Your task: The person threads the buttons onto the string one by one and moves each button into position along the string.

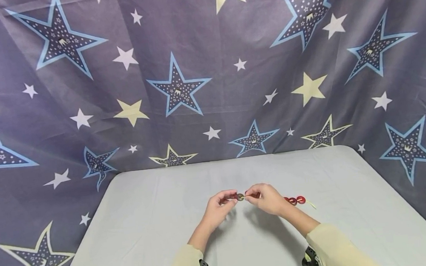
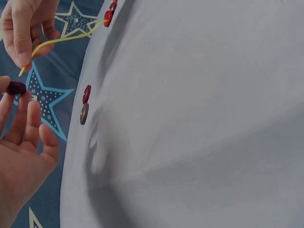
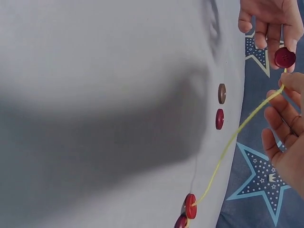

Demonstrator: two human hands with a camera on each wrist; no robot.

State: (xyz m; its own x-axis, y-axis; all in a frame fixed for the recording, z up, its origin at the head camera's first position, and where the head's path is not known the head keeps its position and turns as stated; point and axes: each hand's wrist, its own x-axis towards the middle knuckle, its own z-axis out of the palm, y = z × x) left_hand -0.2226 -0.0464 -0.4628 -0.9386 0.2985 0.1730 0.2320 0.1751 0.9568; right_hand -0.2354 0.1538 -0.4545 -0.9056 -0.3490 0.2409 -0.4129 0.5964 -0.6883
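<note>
My left hand (image 1: pixel 218 206) pinches a round dark red button (image 3: pixel 285 57) between thumb and fingers, its face with small holes showing in the right wrist view. Opposite it, my right hand (image 1: pixel 267 199) pinches a yellow string (image 3: pixel 227 148) close to its end. In the left wrist view the string's tip points at the button's edge, a short distance from it. The string runs back to a row of threaded red buttons (image 1: pixel 292 201) lying on the table to the right of my right hand.
A loose brown button (image 2: pixel 84 114) and a loose red button (image 2: pixel 86 94) lie side by side on the white table (image 1: pixel 161 240), beyond my hands. Behind the table's far edge hangs a star-patterned cloth (image 1: pixel 227 118). The string's other end (image 1: pixel 311 204) trails past the threaded buttons.
</note>
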